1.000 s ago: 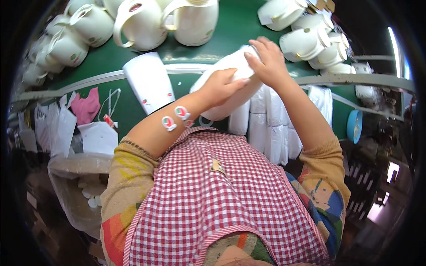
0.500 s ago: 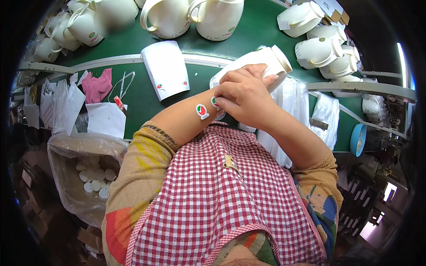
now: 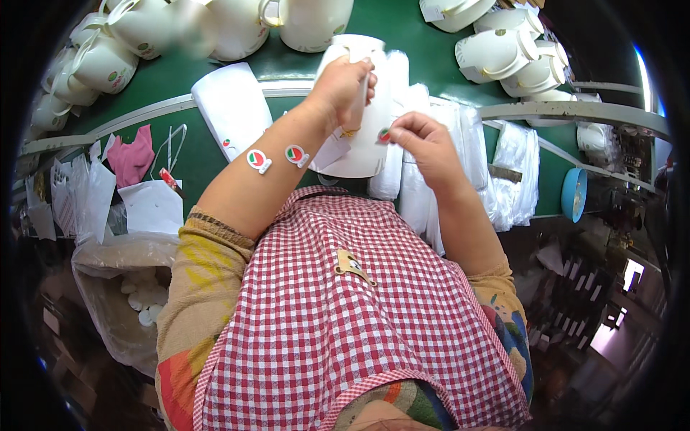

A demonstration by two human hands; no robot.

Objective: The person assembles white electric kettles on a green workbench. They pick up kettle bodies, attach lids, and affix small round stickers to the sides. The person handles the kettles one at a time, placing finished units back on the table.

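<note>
The white plastic jug (image 3: 357, 122) lies tilted at twelve o'clock over the green table (image 3: 402, 43), its body smooth and glossy. The left hand (image 3: 343, 82) grips its top, fingers closed round it. The right hand (image 3: 424, 147), at one o'clock, pinches a small red-and-green sticker (image 3: 384, 135) against the jug's side.

**Glossy plastic, matt cloth, thin film**

The white kettle body (image 3: 359, 136) gripped at its rim by the left hand (image 3: 343, 85) looks like smooth, glossy plastic. The small round sticker (image 3: 384, 135) pinched by the right hand (image 3: 424, 144) against its wall is shiny printed paper or film; two like it (image 3: 277, 158) cling to the left forearm. Just right of the grip, stacked bags (image 3: 460, 144) are thin, translucent, crinkled plastic. Beneath, the green belt (image 3: 402, 21) is matt. The checked apron (image 3: 338, 316) is woven cloth.
</note>
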